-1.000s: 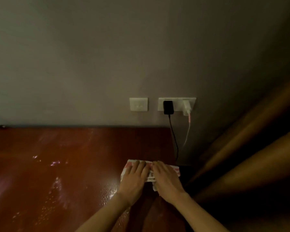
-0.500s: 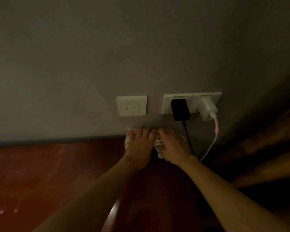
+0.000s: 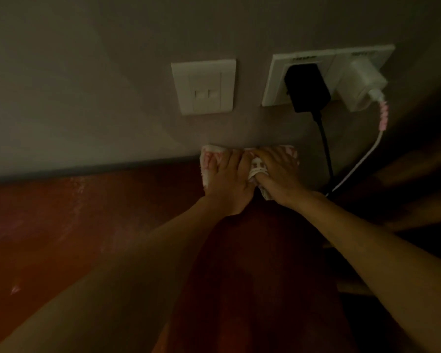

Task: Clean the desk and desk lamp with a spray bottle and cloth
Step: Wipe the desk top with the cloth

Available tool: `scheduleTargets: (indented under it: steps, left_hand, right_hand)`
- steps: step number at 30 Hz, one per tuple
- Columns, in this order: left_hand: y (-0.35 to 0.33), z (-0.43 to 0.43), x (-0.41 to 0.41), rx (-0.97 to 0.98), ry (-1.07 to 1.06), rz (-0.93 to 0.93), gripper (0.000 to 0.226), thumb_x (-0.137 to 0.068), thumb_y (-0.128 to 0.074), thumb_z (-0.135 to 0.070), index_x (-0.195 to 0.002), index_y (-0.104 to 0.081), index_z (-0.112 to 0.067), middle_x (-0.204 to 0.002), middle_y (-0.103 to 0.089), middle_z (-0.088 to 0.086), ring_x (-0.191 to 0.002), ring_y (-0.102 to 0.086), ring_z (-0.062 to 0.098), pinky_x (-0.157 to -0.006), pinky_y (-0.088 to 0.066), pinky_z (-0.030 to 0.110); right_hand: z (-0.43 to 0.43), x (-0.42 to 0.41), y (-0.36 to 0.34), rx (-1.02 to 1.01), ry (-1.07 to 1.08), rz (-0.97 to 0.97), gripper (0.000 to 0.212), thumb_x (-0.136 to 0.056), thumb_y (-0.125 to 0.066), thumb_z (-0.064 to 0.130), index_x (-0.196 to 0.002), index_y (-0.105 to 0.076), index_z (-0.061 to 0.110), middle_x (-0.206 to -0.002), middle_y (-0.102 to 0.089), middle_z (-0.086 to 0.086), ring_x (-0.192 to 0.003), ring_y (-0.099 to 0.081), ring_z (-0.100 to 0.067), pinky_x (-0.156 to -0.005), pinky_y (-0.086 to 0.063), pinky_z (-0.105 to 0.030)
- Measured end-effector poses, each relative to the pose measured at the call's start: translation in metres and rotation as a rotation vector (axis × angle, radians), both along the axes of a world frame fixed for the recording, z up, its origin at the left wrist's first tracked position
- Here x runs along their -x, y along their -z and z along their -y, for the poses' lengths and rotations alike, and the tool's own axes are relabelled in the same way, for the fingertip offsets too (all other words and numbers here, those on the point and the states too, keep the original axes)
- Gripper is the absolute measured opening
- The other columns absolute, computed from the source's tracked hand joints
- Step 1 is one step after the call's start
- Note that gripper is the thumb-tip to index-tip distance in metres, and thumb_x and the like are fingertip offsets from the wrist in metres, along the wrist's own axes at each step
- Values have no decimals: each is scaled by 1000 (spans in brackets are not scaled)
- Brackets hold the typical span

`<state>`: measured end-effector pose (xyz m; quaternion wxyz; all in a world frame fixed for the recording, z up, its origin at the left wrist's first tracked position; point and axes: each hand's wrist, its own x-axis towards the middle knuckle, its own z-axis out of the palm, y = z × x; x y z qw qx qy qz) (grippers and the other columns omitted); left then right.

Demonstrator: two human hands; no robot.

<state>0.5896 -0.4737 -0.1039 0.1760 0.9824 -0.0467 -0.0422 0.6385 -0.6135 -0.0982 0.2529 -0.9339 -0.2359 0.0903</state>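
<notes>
Right now the cloth [image 3: 209,163], white with a pink-red print, lies folded at the far edge of the reddish-brown surface [image 3: 112,212], pushed up where it meets the wall [image 3: 112,98]. Both hands are on top of it, side by side. The left hand [image 3: 228,186] lies flat with its fingers stretched forward, bearing down rather than clutching. The right hand [image 3: 280,175] does the same, fingers spread over the cloth's right part, and a fold rucks up between the two hands and trails out near the right wrist

Judging by that ruck, the cloth is soft, light and floppy, with no stiffness of its own. It likely goes only where a palm drives it, so broad flat pressure from above suits it better than a pinch at a corner, which would let the rest drag and bunch. Pale streaks on the left of the surface suggest it is damp and a little slick there, so the cloth should slide easily

Just right of the right hand a black cable [image 3: 325,143] and a white cable [image 3: 359,161] hang from the black adapter [image 3: 307,87] and white charger [image 3: 359,82]; a sweep that way could snag them. Neither spray bottle nor lamp is in view
</notes>
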Motion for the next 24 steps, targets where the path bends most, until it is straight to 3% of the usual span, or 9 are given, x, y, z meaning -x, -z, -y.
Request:
scheduleTargets:
  steps: [6, 11, 19, 24]
  left_hand:
    - [-17, 2, 24, 113, -18, -95, 59, -101, -32, -34, -152, -9, -16, -161, -1, 2, -148, 6, 22, -118, 7, 44]
    - [-16, 12, 72, 91, -45, -84, 59, -101, -35, -32, -152, -8, -18, -161, -3, 1, -148, 3, 20, -120, 4, 41]
    - [-5, 51, 168, 125, -92, -28, 86, -73, -9, -60, -152, -8, -25, -161, -6, -3, -148, 4, 15, -117, 10, 38]
    - [0, 80, 230, 98, -79, 4, 83, -74, -8, -56, -152, -10, -28, -161, -6, -5, -148, 4, 14, -117, 12, 39]
  right_hand:
    - [10, 16, 6, 77, -29, -97, 58, -99, -34, 32, -152, -13, 25, -161, -7, 4, -147, 2, -13, -120, 3, -34]
    - [25, 62, 3, 119, -109, -67, 80, -84, -31, 64, -152, -8, 29, -161, -3, 6, -148, 3, -16, -120, 1, -42]
    - [71, 158, 3, 102, -202, 14, 70, -92, -43, 54, -151, -11, 34, -161, -3, 6, -147, 7, -14, -118, 8, -38]
    - [103, 222, 3, 114, -200, 14, 76, -80, -28, 63, -150, -13, 38, -161, -3, 7, -147, 9, -11, -116, 13, -34]
